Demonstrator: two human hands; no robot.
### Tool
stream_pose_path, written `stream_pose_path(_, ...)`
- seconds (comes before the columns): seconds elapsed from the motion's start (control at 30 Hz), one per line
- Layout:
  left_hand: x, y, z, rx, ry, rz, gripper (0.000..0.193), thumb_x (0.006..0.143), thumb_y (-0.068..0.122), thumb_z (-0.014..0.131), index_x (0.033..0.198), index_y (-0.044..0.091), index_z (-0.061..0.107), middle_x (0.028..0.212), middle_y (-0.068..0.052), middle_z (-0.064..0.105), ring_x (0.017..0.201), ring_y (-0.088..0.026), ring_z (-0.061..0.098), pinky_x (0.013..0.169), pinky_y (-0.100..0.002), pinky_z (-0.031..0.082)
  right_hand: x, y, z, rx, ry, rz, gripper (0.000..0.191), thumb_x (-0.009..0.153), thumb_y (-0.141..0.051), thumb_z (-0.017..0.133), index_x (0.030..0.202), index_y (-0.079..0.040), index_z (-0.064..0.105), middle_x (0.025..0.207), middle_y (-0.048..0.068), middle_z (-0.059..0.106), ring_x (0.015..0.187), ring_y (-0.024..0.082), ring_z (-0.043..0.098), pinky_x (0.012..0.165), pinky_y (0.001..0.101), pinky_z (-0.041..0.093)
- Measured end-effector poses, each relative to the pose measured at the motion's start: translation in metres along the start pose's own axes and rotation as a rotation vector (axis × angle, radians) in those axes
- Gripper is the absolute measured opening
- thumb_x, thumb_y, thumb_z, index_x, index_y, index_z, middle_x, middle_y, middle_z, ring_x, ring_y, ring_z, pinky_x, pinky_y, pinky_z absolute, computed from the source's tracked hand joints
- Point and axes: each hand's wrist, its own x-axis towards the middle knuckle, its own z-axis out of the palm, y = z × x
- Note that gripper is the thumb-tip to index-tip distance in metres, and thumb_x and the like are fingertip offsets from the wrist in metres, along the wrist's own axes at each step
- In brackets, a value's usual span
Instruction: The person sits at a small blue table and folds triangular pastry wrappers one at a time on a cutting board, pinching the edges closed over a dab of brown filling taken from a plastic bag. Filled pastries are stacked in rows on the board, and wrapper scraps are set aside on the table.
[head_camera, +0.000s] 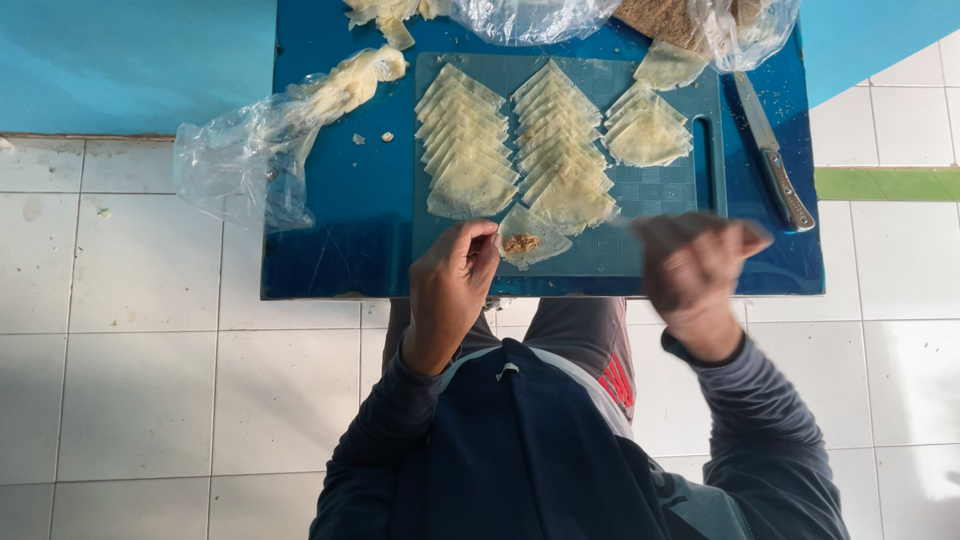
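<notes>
Two bare hands work over a low blue table (340, 240) seen from straight above, standing on a white tiled floor (130, 360).

Far left, at about nine o'clock from the table's middle, a crumpled clear plastic bag (235, 160) hangs over the table edge, with pale dough scraps (350, 82) trailing from its mouth toward one o'clock.

Next comes a dark blue-green cutting board (660, 195). On it lie three overlapping rows of pale folded pastry triangles (560, 150), the left and middle rows long, the right row short, and one loose pastry piece (668, 66) at the board's one o'clock corner.

At the board's near edge, around six o'clock, lies an open pastry sheet (530, 235) with a small mound of brown filling (520, 243) on it. The left hand (450, 290) rests just at its nine o'clock side, fingertips curled and pinching the sheet's edge.

Further right, the right hand (695, 270) is raised above the board's five o'clock corner. It is blurred; the fingers look bunched together, but I cannot tell whether they grasp anything.

At three o'clock, beside the board, a knife (772, 152) with a metal handle lies on the table, blade pointing to twelve. At the top edge, at twelve to one o'clock, sit more clear bags (530, 18) and a brown mass of filling (665, 18).

Below, the person's dark long sleeves and lap fill the bottom of the view.
</notes>
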Motion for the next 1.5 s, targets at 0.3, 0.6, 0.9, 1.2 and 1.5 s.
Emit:
stream_pose_path(0.3, 0.002, 0.009, -0.004, -0.036, -0.004, -0.016, 0.014, 0.098, 0.006, 0.074, 0.111, 0.002, 0.069, 0.094, -0.009, 0.075, 0.079, -0.013, 0.075, 0.067, -0.024, 0.059, 0.050, 0.189, 0.040, -0.960, 0.044, 0.022, 0.017, 0.105, -0.007, 0.055, 0.114, -0.019, 0.063, 0.118, 0.004, 0.059, 0.114, 0.023, 0.054, 0.098, 0.0395, 0.038)
stream_pose_path(0.6, 0.003, 0.011, -0.011, -0.099, -0.038, 0.032, 0.016, 0.104, 0.006, 0.067, 0.120, 0.003, 0.067, 0.103, -0.011, 0.077, 0.093, -0.017, 0.079, 0.072, -0.025, 0.062, 0.078, 0.072, 0.010, -0.092, -0.127, 0.163, 0.033, 0.097, 0.006, 0.067, 0.129, 0.009, 0.060, 0.122, 0.016, 0.062, 0.110, 0.032, 0.056, 0.099, 0.0552, 0.036)
stream_pose_path(0.9, 0.005, 0.007, -0.012, -0.027, -0.083, 0.094, 0.021, 0.097, 0.003, 0.071, 0.118, 0.005, 0.068, 0.107, -0.010, 0.075, 0.094, -0.024, 0.077, 0.075, -0.029, 0.061, 0.052, -0.063, -0.008, 0.323, -0.378, 0.340, 0.021, 0.092, -0.012, 0.075, 0.112, -0.008, 0.072, 0.105, 0.009, 0.065, 0.098, 0.029, 0.058, 0.086, 0.0428, 0.042)
stream_pose_path(1.2, 0.006, 0.006, -0.004, 0.049, -0.082, 0.145, 0.017, 0.095, 0.007, 0.076, 0.111, 0.007, 0.069, 0.106, -0.008, 0.075, 0.090, -0.025, 0.076, 0.073, -0.032, 0.059, 0.054, -0.066, 0.005, 0.347, -0.341, 0.308, 0.014, 0.098, -0.004, 0.070, 0.111, -0.005, 0.065, 0.103, 0.010, 0.068, 0.093, 0.029, 0.063, 0.085, 0.0408, 0.045)
stream_pose_path(1.5, 0.009, 0.004, -0.002, 0.083, -0.138, 0.152, 0.016, 0.094, 0.007, 0.076, 0.109, 0.007, 0.069, 0.104, -0.008, 0.074, 0.092, -0.026, 0.074, 0.076, -0.036, 0.058, 0.056, -0.071, 0.012, 0.584, -0.263, 0.348, 0.018, 0.102, 0.003, 0.066, 0.118, -0.004, 0.062, 0.104, 0.009, 0.073, 0.091, 0.024, 0.072, 0.085, 0.0355, 0.050)
